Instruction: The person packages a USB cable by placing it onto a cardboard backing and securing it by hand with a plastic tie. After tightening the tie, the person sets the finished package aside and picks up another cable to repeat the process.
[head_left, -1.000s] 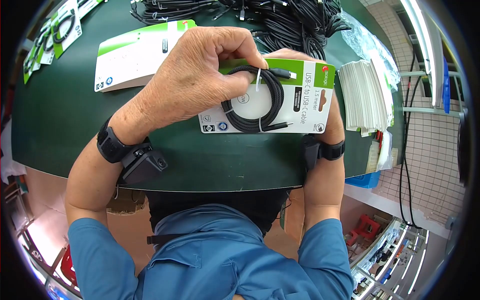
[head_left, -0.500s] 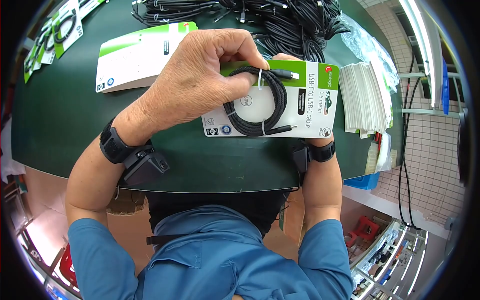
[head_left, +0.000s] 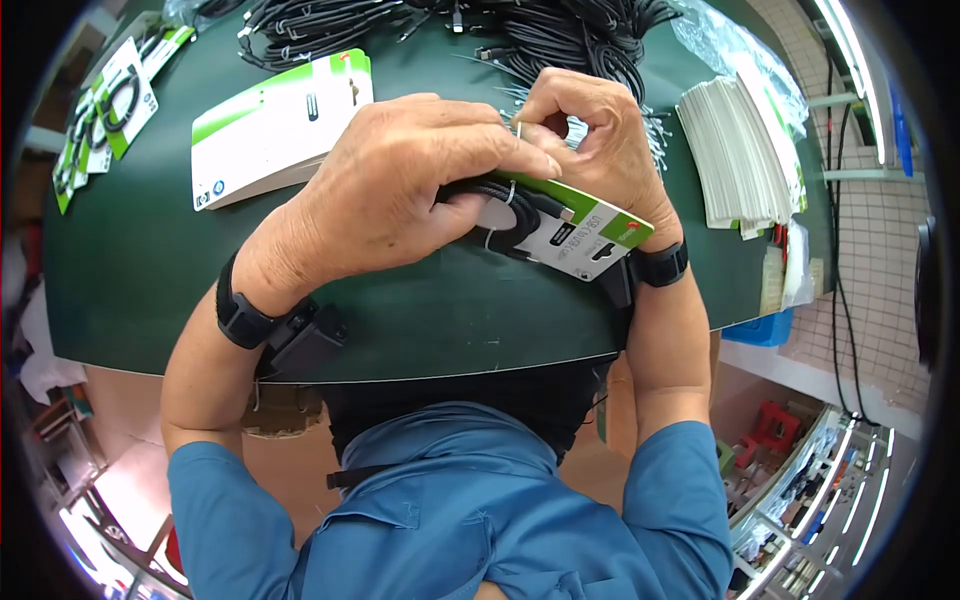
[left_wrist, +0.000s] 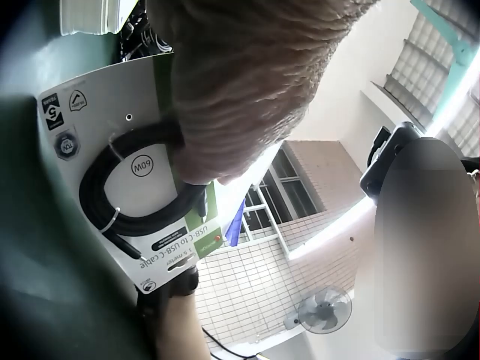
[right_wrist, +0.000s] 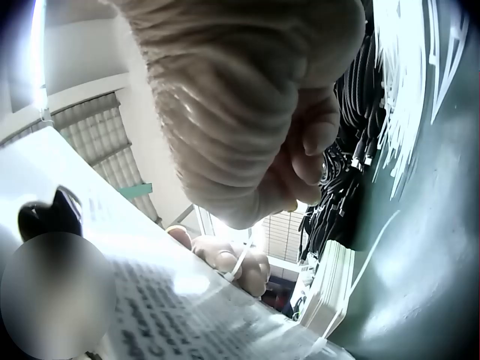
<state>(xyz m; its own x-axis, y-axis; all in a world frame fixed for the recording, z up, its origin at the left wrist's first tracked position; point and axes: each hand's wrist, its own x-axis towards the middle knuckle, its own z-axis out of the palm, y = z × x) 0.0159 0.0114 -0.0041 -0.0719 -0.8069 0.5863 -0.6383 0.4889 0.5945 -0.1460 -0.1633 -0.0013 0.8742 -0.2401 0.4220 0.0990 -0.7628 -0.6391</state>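
My left hand (head_left: 400, 180) grips a coiled black braided USB-C cable (left_wrist: 94, 187) against its white and green card (left_wrist: 112, 82), thumb on the front, fingers over the top edge. White cable ties bind the coil. In the head view the card tilts, its face foreshortened. Beyond its top edge my right hand (head_left: 595, 135) has index finger and thumb curled together, pinching a thin white cable tie (right_wrist: 241, 259) that rises from the card's back by the left fingers. The right wrist view shows the printed back; the pinching fingertips are hidden behind that hand.
A stack of blank cards (head_left: 270, 130) lies left, another stack (head_left: 735, 160) right. Black cables (head_left: 570, 45) heap at the back, with loose white cable ties (head_left: 655, 140) in front. Finished carded cables (head_left: 120, 100) lie far left; clear plastic (head_left: 750, 60) is back right.
My right hand has come up from behind the card to beyond its top edge, fingers curled. The card has tilted from facing the head camera to slanting away. The head view has shifted slightly.
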